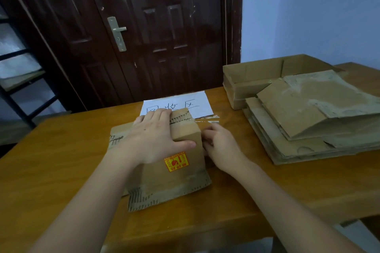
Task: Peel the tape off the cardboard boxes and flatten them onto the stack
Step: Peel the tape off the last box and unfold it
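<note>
A small brown cardboard box with a red and yellow sticker lies in the middle of the wooden table, its flaps torn and ragged. My left hand lies spread flat on top of it, fingers straight, thumb over the right upper edge. My right hand is at the box's right side with its fingers curled against that side; what they hold is hidden. A strip of clear tape shows just beyond the box's far right corner. The stack of flattened boxes sits to the right.
A white paper sheet with handwritten characters lies behind the box. An open shallow cardboard box stands at the back right, beside the stack. A dark wooden door is beyond the table, with a black shelf rack at left.
</note>
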{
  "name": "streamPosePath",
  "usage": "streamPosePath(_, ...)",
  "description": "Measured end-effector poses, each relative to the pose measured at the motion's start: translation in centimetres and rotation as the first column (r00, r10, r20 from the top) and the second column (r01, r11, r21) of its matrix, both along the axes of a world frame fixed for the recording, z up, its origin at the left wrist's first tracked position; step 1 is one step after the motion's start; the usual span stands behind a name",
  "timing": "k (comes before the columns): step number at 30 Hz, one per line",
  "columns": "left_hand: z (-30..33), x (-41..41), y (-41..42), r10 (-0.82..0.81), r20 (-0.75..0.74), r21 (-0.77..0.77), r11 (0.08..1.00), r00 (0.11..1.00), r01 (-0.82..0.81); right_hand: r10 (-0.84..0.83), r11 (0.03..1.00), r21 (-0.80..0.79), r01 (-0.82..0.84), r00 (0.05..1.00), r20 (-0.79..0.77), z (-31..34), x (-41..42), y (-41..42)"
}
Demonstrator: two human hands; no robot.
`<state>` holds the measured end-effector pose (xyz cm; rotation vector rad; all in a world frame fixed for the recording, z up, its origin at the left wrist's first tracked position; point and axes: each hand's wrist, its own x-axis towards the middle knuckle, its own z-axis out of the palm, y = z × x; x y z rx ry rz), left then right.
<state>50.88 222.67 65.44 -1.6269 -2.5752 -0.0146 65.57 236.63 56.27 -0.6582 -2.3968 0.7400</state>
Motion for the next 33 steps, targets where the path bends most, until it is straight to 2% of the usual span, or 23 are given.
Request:
streamPosePath(1, -0.1, 0.0, 0.0, -0.003, -0.005, 0.002, 1.000, 1.000, 0.003, -0.014, 0.998, -0.064, 0.011, 0.999, -0.044, 0.3, 0.2, 0.1)
streamPosePath(3, -0.1, 0.0, 0.1, -0.003, -0.012, 0.009, 1.000, 1.000, 0.004, -0.033, 0.952, -0.307, -0.024, 0.984, -0.178, 0.9, 0.3, 0.1)
streamPosePath(6, -0.1, -0.1, 0.2, 0.002, -0.030, 0.019, 1.000, 1.000, -0.001, -0.130, 0.797, -0.591, -0.125, 0.920, -0.370, 1.8, 0.3, -0.3)
streamPosePath(10, -0.3, -0.1, 0.1, 0.000, -0.023, 0.021, 1.000, 1.000, 0.001, -0.268, 0.505, -0.789, -0.351, 0.805, -0.530, 3.1, 0.0, -1.0)
streamPosePath(13, -0.4, -0.1, 0.2, 0.004, -0.033, 0.025, 1.000, 0.999, -0.003, -0.291, 0.504, -0.793, -0.342, 0.797, -0.529, 3.6, -0.5, -1.0)
streamPosePath(15, -0.5, -0.2, 0.2, 0.001, -0.039, 0.034, 0.999, 0.999, 0.000, -0.279, 0.492, -0.824, -0.282, 0.845, -0.456, 3.7, -0.7, -1.0)
streamPosePath(18, -0.7, -0.5, 0.3, -0.008, -0.046, 0.043, 0.999, 0.999, 0.010, -0.178, 0.412, -0.886, -0.213, 0.935, -0.307, 3.3, -0.6, -0.8)
streamPosePath(20, -0.9, -0.7, 0.4, -0.012, -0.051, 0.046, 0.999, 0.999, 0.014, -0.146, 0.407, -0.893, -0.192, 0.951, -0.271, 2.7, -0.6, -0.5)
streamPosePath(22, -1.0, -0.8, 0.4, -0.016, -0.056, 0.048, 0.999, 0.998, 0.019, -0.146, 0.470, -0.870, -0.148, 0.959, -0.242, 2.0, -0.7, -0.2)
streamPosePath(23, -1.1, -0.8, 0.5, -0.018, -0.058, 0.049, 0.999, 0.998, 0.021, -0.136, 0.574, -0.815, -0.078, 0.973, -0.189, 1.6, -0.9, 0.1)
streamPosePath(25, -1.0, -0.8, 0.4, -0.020, -0.054, 0.047, 0.999, 0.998, 0.023, -0.120, 0.847, -0.520, 0.113, 0.993, 0.020, 0.9, -1.4, 0.8)
streamPosePath(26, -0.9, -0.8, 0.3, -0.021, -0.054, 0.048, 0.999, 0.998, 0.024, -0.150, 0.930, -0.315, 0.187, 0.979, 0.138, 0.7, -1.6, 1.2)
streamPosePath(27, -0.9, -0.8, 0.3, -0.022, -0.056, 0.048, 0.999, 0.998, 0.025, -0.202, 0.960, -0.149, 0.236, 0.956, 0.212, 0.5, -1.8, 1.5)
streamPosePath(28, -0.8, -0.7, 0.3, -0.023, -0.056, 0.046, 0.999, 0.998, 0.025, -0.244, 0.963, -0.048, 0.263, 0.938, 0.248, 0.6, -1.9, 1.7)
streamPosePath(31, -0.9, -0.7, 0.4, -0.019, -0.054, 0.046, 0.999, 0.998, 0.022, -0.285, 0.956, 0.143, 0.255, 0.921, 0.266, 1.3, -1.9, 2.8)
streamPosePath(33, -1.1, -0.8, 0.6, -0.020, -0.062, 0.053, 0.998, 0.998, 0.024, -0.287, 0.951, 0.180, 0.251, 0.932, 0.220, 2.4, -2.0, 3.6)
